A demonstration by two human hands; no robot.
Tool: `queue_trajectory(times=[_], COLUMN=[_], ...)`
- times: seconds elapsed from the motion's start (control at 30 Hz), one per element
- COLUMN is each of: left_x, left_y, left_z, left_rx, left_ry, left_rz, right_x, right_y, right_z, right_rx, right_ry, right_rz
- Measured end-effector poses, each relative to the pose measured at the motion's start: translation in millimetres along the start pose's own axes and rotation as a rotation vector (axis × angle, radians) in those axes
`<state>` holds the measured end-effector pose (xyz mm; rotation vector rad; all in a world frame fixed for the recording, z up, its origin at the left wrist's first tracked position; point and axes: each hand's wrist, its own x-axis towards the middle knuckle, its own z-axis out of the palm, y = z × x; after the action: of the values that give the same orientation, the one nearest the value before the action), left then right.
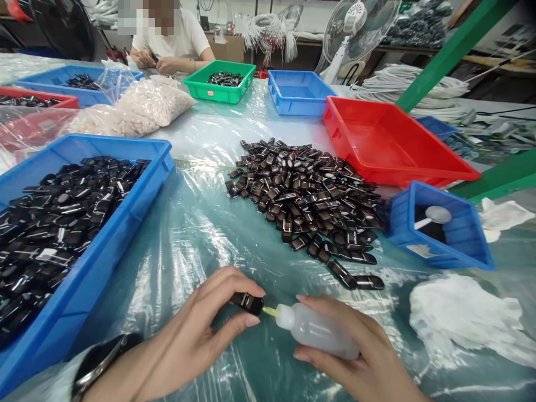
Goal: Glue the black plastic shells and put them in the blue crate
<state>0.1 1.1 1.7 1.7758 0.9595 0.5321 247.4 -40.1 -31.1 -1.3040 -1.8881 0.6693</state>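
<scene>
Between the thumb and fingers of my left hand (pixel 205 318) is a small glossy black plastic piece (pixel 248 303), held above the table. My right hand (pixel 355 340) wraps round a translucent white squeeze bottle (pixel 320 329), tilted on its side. Its thin yellowish nozzle tip (pixel 270 311) points left and meets, or nearly meets, the right end of the black piece. Beyond my hands a heap of similar black pieces (pixel 301 190) lies loose on the table, a few strung out towards me. The palm side of both hands is hidden.
A blue tray (pixel 138 218) full of black pieces stands at left. To the right are a red tray (pixel 389 139), a small blue bin (pixel 444 251) with a white scoop-like item, and a crumpled white cloth (pixel 469 312). A green tray (pixel 220 92) and another person sit across the table.
</scene>
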Motion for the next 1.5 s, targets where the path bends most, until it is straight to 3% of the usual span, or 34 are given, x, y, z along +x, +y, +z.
queue_trajectory(times=[0.23,0.7,1.1,1.5], left_x=[0.9,-0.1,0.6,0.2], left_y=[-4.3,2.0,-6.2,-2.8], left_z=[2.2,-0.5,4.1,4.9], left_rx=[0.021,0.009,0.006,0.017], left_ry=[0.026,-0.013,0.097,0.094], left_rz=[0.050,-0.018,0.029,-0.001], right_x=[5.4,6.8,7.8,5.7], right_y=[-3.8,-8.0,-11.6,-5.9], right_z=[-3.8,-6.0,-6.1,-3.9], right_rx=[-0.020,-0.032,-0.045,-0.057], right_ry=[-0.032,-0.039,-0.071,-0.097], right_rz=[-0.030,-0.021,-0.042,-0.071])
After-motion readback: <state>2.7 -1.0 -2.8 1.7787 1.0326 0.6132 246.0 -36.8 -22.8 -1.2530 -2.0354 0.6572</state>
